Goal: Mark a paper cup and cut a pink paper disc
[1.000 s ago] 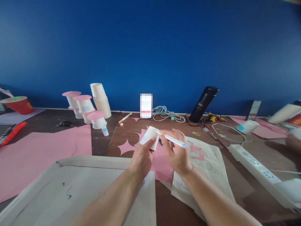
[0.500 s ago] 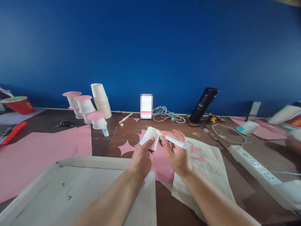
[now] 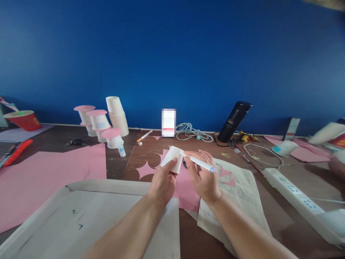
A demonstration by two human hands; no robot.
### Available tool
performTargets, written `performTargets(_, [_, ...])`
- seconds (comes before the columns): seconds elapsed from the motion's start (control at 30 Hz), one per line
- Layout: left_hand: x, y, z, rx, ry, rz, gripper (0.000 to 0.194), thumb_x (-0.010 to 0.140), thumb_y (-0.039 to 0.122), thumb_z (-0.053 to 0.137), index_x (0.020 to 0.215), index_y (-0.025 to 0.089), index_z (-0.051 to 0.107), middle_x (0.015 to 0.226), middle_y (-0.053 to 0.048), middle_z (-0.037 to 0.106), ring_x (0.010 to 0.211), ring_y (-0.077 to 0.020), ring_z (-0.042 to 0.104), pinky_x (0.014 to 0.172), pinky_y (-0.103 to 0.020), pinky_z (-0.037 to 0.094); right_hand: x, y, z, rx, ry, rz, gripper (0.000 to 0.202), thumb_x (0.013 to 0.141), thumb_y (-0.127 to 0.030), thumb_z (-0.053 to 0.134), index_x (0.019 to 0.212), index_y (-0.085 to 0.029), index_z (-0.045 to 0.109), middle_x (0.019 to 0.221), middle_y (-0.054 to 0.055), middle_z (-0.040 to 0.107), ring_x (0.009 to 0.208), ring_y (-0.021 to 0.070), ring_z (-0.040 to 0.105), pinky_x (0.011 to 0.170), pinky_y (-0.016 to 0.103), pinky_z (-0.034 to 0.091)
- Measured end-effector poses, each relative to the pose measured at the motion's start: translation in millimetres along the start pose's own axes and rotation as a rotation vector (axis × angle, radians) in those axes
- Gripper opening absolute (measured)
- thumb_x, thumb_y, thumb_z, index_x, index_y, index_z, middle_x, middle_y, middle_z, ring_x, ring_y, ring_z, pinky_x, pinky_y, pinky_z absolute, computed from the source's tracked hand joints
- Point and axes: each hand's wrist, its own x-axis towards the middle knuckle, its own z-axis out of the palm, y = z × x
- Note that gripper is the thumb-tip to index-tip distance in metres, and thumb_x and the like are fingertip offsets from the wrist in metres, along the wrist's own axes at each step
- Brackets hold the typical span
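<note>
My left hand (image 3: 164, 181) is closed around a small white paper cup (image 3: 171, 157), thumb on its side, the cup tilted. Between the fingers of my right hand (image 3: 203, 176) is a white marker pen (image 3: 201, 163). The pen's tip end is at the cup's right edge; whether it touches cannot be made out. Under both hands lies cut pink paper (image 3: 185, 189) with scraps around it. To the left, paper cups topped with pink discs (image 3: 112, 133) stand stacked, beside a taller stack of white cups (image 3: 118, 118).
A white tray-like board (image 3: 107, 212) fills the front left. Pink sheets (image 3: 54, 172) and a red-handled cutter (image 3: 18, 153) lie left. Behind are a coiled cable (image 3: 192, 132) and a black flask (image 3: 234, 122). A power strip (image 3: 293, 201) and another person's hand (image 3: 338, 167) are at right.
The whole view has shifted very slightly. Both hands keep the same hold on the cup and the marker pen.
</note>
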Motion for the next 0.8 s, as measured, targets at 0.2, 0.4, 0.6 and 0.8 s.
performTargets(0.2, [-0.9, 0.4, 1.6, -0.037, 0.031, -0.011, 0.029, 0.074, 0.009, 0.070, 0.102, 0.015, 0.066, 0.111, -0.010, 0.069, 0.117, -0.0219, 0.057, 0.102, -0.030, 0.044, -0.9, -1.2, -0.1, -0.006, 0.004, 0.005, 0.013, 0.088, -0.019, 0.056, 0.099, -0.023, 0.062, 0.094, 0.003, 0.073, 0.085, 0.0182, 0.067, 0.096, 0.040, 0.042])
performTargets(0.4, [-0.8, 1.4, 2.4, -0.054, 0.027, -0.015, 0.029, 0.074, 0.008, 0.069, 0.102, 0.015, 0.066, 0.109, -0.010, 0.070, 0.116, -0.0219, 0.058, 0.099, -0.029, 0.046, -1.1, -0.8, 0.6, -0.008, 0.010, 0.003, 0.013, 0.088, -0.020, 0.056, 0.099, -0.023, 0.062, 0.094, 0.003, 0.073, 0.085, 0.0184, 0.067, 0.096, 0.040, 0.042])
performTargets(0.6, [-1.1, 2.2, 3.1, -0.065, 0.070, -0.023, 0.026, 0.073, 0.008, 0.070, 0.097, 0.015, 0.066, 0.109, -0.010, 0.070, 0.114, -0.0212, 0.059, 0.098, -0.028, 0.046, -1.0, -1.1, 0.3, -0.011, 0.003, -0.001, 0.013, 0.088, -0.018, 0.057, 0.099, -0.023, 0.062, 0.093, 0.003, 0.073, 0.085, 0.0181, 0.067, 0.096, 0.040, 0.041])
performTargets(0.8, [-0.1, 2.7, 2.7, -0.058, 0.083, -0.020, 0.026, 0.071, 0.007, 0.071, 0.096, 0.015, 0.066, 0.108, -0.009, 0.070, 0.113, -0.0209, 0.060, 0.097, -0.027, 0.047, -0.3, -2.1, -0.4, -0.020, 0.010, -0.001, 0.012, 0.088, -0.019, 0.058, 0.098, -0.022, 0.063, 0.092, 0.003, 0.073, 0.084, 0.0182, 0.066, 0.096, 0.040, 0.041])
